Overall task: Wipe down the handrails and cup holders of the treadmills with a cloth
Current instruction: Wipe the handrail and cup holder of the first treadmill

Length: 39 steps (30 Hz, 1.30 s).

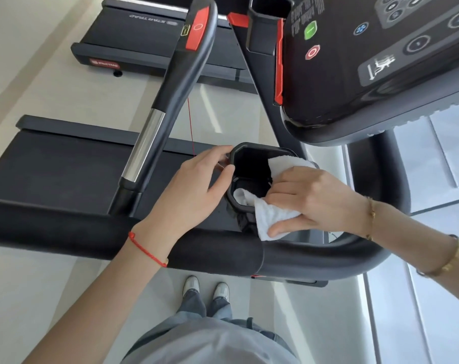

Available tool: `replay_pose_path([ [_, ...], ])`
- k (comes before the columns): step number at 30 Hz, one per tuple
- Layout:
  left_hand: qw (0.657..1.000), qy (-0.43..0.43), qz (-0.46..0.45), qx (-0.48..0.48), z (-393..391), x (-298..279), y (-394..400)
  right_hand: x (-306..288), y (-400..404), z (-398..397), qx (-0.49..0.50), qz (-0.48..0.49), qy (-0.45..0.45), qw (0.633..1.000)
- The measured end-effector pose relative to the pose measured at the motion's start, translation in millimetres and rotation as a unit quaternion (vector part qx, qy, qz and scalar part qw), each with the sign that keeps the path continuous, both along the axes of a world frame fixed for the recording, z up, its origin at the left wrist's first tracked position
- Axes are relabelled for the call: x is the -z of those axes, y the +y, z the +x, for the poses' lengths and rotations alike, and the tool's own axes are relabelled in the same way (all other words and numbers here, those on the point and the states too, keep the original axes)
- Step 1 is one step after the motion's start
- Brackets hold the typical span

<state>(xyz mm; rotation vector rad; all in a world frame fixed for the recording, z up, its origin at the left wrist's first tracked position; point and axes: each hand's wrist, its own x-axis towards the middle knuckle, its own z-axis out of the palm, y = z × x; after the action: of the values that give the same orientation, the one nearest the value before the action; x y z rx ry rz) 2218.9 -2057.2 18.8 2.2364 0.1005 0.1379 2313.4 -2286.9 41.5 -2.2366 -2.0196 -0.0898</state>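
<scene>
Centre of frame: the right hand (310, 198) pinches a white cloth (271, 214) with curled fingers, one end tucked into the black cup holder (239, 151). The left hand (197, 185), fingers nearly straight, steadies its rim. Sweeping the cloth around every inner wall would serve best.

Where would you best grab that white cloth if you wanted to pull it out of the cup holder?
Probably by the bunched part of the white cloth draped over the near rim of the cup holder, coming from the person's side. One end hangs down inside the cup holder, harder to reach, while the outside part is thick and free. The right hand already grips it there; the left hand steadies the rim.
</scene>
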Motion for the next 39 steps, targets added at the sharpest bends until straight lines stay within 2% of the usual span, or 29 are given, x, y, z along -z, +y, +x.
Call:
replay_pose_path([
  [4,1.0,0.001,0.006,-0.001,-0.7,0.6,0.5,-13.9,-3.4,24.5,-0.046,-0.057,0.018,0.997],
  [7,1.0,0.001,0.01,0.004,-2.3,0.8,0.4,-16.3,-5.5,30.3,-0.036,-0.061,0.017,0.997],
  [11,1.0,-0.003,0.019,0.009,-3.7,0.7,0.1,-3.5,-6.1,1.7,0.026,0.017,0.031,0.999],
  [13,1.0,0.003,0.025,0.007,-3.8,0.9,0.2,2.5,-6.1,-12.3,0.07,0.056,0.065,0.994],
  [15,1.0,0.005,0.03,0.007,-3.8,0.8,0.2,3.0,-4.6,-23.3,0.123,0.09,0.117,0.981],
  [17,0.999,0.007,0.034,0.007,-3.1,-0.3,0.5,-3.2,-0.8,-28.8,0.196,0.169,0.151,0.954],
  [20,0.999,0.017,0.041,0.011,-2.8,-0.9,0.9,-20.4,13.8,-23.7,0.297,0.267,0.109,0.91],
  [24,0.999,0.018,0.045,0.007,-4.2,-1.4,-0.9,-25.7,41.6,-13.1,0.312,0.254,0.073,0.912],
  [27,0.999,0.027,0.043,0.007,-4.4,-1.8,-0.7,-26.7,61.8,-6.3,0.311,0.3,0.046,0.901],
  [29,0.999,0.03,0.04,0.007,-4.5,-1.7,-0.2,-24.3,67.7,-0.1,0.292,0.262,0.006,0.92],
  [31,0.999,0.033,0.041,0.007,-5.1,-1.9,-0.7,-17.2,67.1,5.0,0.268,0.129,-0.013,0.955],
  [33,0.999,0.033,0.043,0.006,-6.1,-2.8,-1.3,-13.0,62.3,9.3,0.25,0.024,-0.027,0.968],
  [39,0.999,0.031,0.034,-0.002,-7.6,-3.9,-1.1,-19.6,43.9,8.1,0.248,-0.018,-0.013,0.969],
])
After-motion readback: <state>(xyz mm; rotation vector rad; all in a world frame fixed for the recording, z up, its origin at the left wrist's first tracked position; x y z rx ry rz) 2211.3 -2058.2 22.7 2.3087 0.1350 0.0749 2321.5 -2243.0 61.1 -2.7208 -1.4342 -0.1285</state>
